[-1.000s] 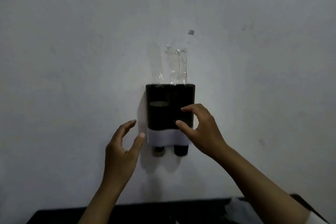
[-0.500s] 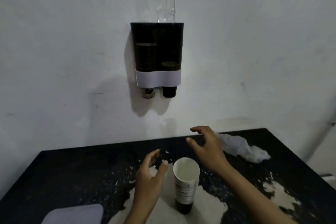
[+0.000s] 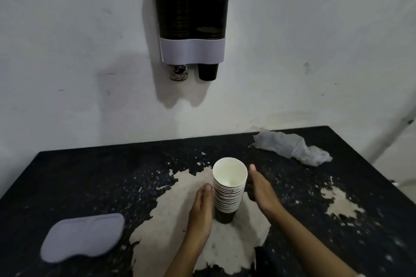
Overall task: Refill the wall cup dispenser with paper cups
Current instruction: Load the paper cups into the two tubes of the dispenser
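Note:
A stack of paper cups [image 3: 228,189], white inside with a dark bottom cup, stands upright on the black table [image 3: 90,177]. My left hand [image 3: 201,208] lies flat against the stack's left side, fingers straight. My right hand [image 3: 261,189] is flat just to its right, a small gap apart. On the wall above hangs a dark two-tube cup dispenser [image 3: 191,7] with a white band; cups show inside both tubes, more in the left one. A patterned cup [image 3: 179,72] and a black cup [image 3: 207,71] poke out below.
A grey oval lid [image 3: 83,236] lies at the table's front left. Crumpled clear plastic wrap [image 3: 290,146] sits at the back right near the wall. The tabletop's black coating is peeled away in pale patches around the stack and at the right.
The view has dropped from the dispenser to the table. Both hands came down from the dispenser and have closed in on either side of the cup stack.

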